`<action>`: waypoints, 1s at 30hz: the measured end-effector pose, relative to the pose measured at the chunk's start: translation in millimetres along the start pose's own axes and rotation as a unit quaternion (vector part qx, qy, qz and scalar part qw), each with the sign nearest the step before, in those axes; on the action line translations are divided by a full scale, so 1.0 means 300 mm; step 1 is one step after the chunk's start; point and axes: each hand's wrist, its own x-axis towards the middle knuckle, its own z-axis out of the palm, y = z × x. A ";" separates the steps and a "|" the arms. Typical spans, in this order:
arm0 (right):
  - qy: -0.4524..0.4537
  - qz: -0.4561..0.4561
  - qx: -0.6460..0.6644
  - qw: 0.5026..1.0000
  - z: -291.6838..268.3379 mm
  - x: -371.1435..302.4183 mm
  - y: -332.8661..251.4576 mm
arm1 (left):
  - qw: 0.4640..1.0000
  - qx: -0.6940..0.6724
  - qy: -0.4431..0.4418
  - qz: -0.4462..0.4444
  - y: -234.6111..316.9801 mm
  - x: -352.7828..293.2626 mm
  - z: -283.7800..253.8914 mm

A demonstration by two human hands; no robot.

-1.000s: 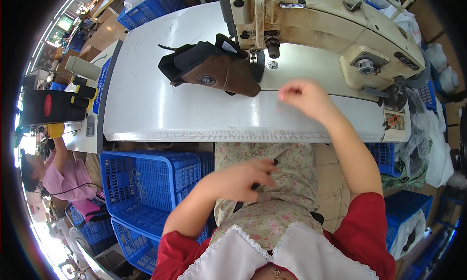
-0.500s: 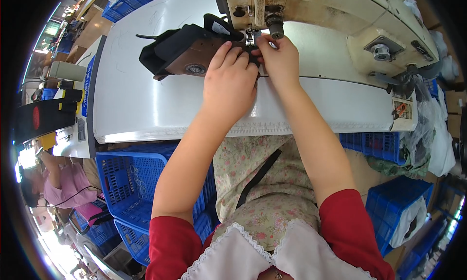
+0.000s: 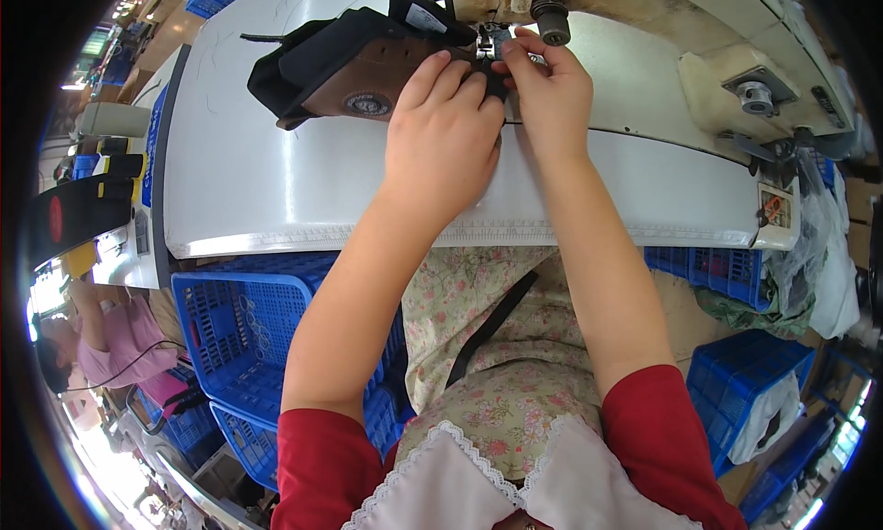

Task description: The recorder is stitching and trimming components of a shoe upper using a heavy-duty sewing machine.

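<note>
Your hands rest on a brown and black workpiece [image 3: 354,65], seemingly matt leather; the table [image 3: 276,180] looks smooth and white, the crate [image 3: 244,328] blue plastic.

Person wears short red sleeves [image 3: 326,456] ending above the elbows, forearms bare. A floral-print cream apron [image 3: 487,364] covers the lap. At 6 o'clock, a white lace-trimmed collar [image 3: 478,479]. A dark narrow strap [image 3: 487,328] crosses the floral cloth diagonally.

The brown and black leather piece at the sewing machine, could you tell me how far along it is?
Done: the brown and black leather piece lies on the white table at the machine's needle. In hand: left hand presses it flat, right hand pinches its edge. Left: no finished seam shows.
</note>
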 end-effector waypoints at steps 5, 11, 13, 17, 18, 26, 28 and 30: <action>0.004 -0.005 0.010 1.000 0.003 0.001 0.000 | 0.998 0.012 -0.052 -0.017 0.003 -0.003 -0.015; 0.010 -0.009 0.002 1.000 0.009 0.005 0.011 | 0.998 0.020 -0.060 -0.018 0.002 -0.003 -0.017; 0.015 -0.018 -0.023 0.999 0.009 0.011 0.023 | 0.998 0.021 -0.058 -0.017 0.002 -0.003 -0.015; 0.031 -0.062 -0.039 0.997 0.017 0.024 0.049 | 0.998 0.021 -0.064 -0.020 0.006 0.002 -0.015; 0.035 -0.059 -0.056 0.996 0.019 0.024 0.047 | 0.998 0.020 -0.063 -0.024 0.007 0.003 -0.015; 0.038 -0.026 -0.151 0.987 0.020 0.037 0.025 | 0.994 0.093 -0.010 -0.063 0.046 0.024 0.057; 0.046 -0.070 -0.213 0.973 0.026 0.039 0.022 | 0.991 0.111 -0.015 -0.070 0.053 0.031 0.066; 0.036 -0.067 -0.196 0.978 0.023 0.046 0.019 | 0.987 0.140 0.022 -0.071 0.055 0.044 0.090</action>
